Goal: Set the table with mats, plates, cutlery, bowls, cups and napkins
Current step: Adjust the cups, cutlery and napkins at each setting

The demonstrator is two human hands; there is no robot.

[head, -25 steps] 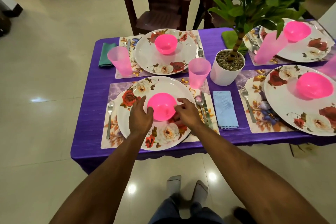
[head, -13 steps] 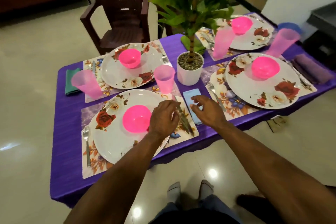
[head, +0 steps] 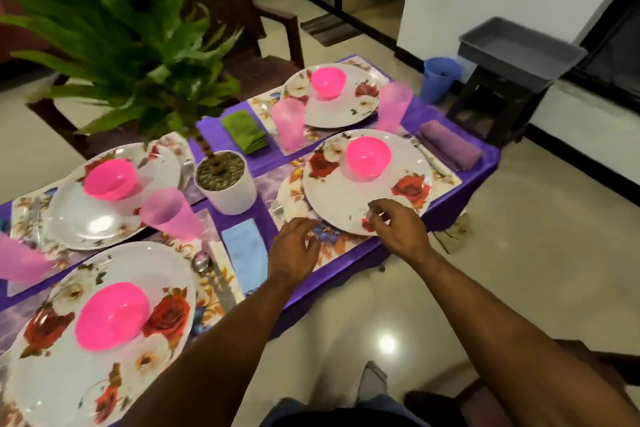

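Head view of a tabletop (head: 460, 211) under a purple cloth. Four floral plates are laid, each carrying one pink bowl: four bowls in all. Five pink cups show, one cut off at the left edge. Three folded napkins are visible: a blue napkin (head: 246, 253), a green napkin (head: 244, 130) and a purple napkin (head: 450, 146). One potted plant (head: 225, 184) stands centrally. The left hand (head: 294, 250) hovers with fingers loosely curled, holding nothing, over the floral mat (head: 332, 246), just right of the blue napkin. The right hand (head: 398, 225) has its fingers bent inward at the near rim of the near-right plate (head: 346, 198); whether it touches or pinches that rim cannot be told. The plate's bowl (head: 369, 155) lies beyond the right hand, apart from it. A fork (head: 277, 208) lies just beyond the left hand, partly hidden. Off the tabletop, beyond and right of both hands: a blue bucket (head: 441, 78) and a grey tray (head: 519, 52) on a stool
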